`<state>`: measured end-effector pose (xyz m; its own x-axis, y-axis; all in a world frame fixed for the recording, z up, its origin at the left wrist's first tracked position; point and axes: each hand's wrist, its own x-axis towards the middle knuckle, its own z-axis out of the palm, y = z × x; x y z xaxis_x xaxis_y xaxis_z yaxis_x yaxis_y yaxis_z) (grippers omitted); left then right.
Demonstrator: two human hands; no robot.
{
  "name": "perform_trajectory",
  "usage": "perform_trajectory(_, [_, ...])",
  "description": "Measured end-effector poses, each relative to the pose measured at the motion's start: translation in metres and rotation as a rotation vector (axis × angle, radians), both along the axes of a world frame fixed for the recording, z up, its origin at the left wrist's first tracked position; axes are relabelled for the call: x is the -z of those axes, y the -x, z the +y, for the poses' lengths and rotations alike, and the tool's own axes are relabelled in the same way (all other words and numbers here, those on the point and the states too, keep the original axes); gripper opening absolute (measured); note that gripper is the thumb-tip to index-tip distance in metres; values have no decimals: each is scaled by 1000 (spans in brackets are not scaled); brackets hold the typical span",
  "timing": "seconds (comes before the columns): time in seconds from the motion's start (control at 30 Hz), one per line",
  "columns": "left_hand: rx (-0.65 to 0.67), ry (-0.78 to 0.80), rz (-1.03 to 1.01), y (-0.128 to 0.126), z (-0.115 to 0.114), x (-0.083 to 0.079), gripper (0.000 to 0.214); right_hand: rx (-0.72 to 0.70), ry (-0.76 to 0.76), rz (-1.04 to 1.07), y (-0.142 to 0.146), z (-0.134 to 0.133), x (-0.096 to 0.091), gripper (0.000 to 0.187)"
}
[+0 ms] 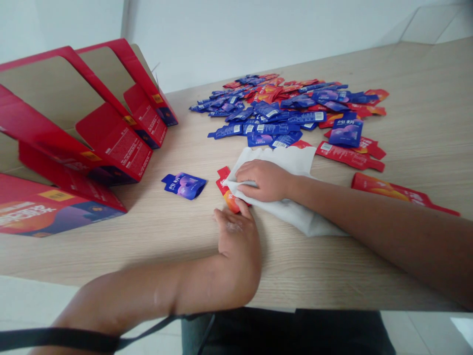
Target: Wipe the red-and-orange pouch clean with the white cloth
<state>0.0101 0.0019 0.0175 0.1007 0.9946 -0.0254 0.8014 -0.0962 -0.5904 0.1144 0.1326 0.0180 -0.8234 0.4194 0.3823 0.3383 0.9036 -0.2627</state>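
Note:
A white cloth [291, 160] lies bunched on the table under my right hand [264, 180], whose fingers are curled around a fold of it. The cloth covers part of a red-and-orange spouted pouch [229, 201] lying flat. At that pouch's lower end is my left hand [238, 229], thumb and a finger apart, one fingertip touching the pouch; its other fingers are hidden. To the left lies a single blue-and-purple spouted pouch [185, 186], face up. Another red pouch [391, 190] sits partly behind my right forearm.
A large pile of blue and red pouches [273, 116] spreads across the back of the wooden table [177, 217]. Three open red cartons [66, 197] stand in a row at the left. A white wall [258, 39] rises behind the table. A dark strap [74, 337] crosses the lower left.

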Motion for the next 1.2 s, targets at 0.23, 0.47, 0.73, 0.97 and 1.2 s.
perform_trajectory(0.23, [13,-12,58,1,0,1,54,57,16,-2,1,1,1,21])
perform_trajectory(0.47, [8,-4,44,1,1,2,53,34,4,-4,0,1,1,20])
perform_trajectory(0.73, [6,29,35,1,-1,0,54,8,9,6,0,1,1,20])
perform_trajectory(0.97, [0,24,38,1,-1,0,56,32,14,3,1,1,1,20])
perform_trajectory(1.2, [5,3,61,0,0,1,56,64,8,-1,1,1,1,21])
